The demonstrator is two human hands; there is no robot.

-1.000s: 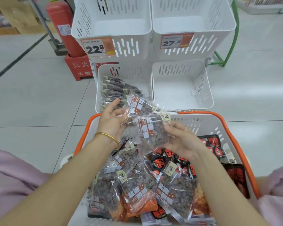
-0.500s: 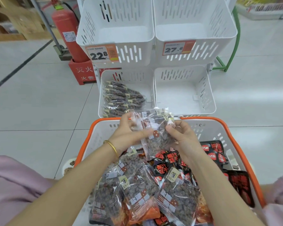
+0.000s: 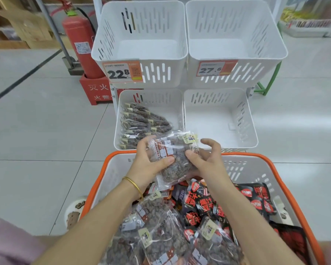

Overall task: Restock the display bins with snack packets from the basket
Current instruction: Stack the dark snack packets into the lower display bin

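Left grip (image 3: 148, 166) and right grip (image 3: 206, 162) pinch one packet (image 3: 177, 159) above the basket's (image 3: 275, 170) 12 o'clock rim; right fingers partly hidden, packet print unreadable. The 11 o'clock tag (image 3: 122, 72) reads 22.8, the 1 o'clock tag (image 3: 216, 68) 27.6.

Orange-rimmed white basket (image 3: 287, 180), white slotted bins (image 3: 141, 77), red extinguisher (image 3: 80, 41).

Both bare forearms reach forward and converge at mid-frame. The left grip (image 3: 151, 163) clasps a packet (image 3: 177, 165) from its left side, thumb across the front and fingers curled behind. The right grip (image 3: 204, 159) meets it from the right, thumb on the front, forefinger hooked and lifted clear, other fingers hidden.
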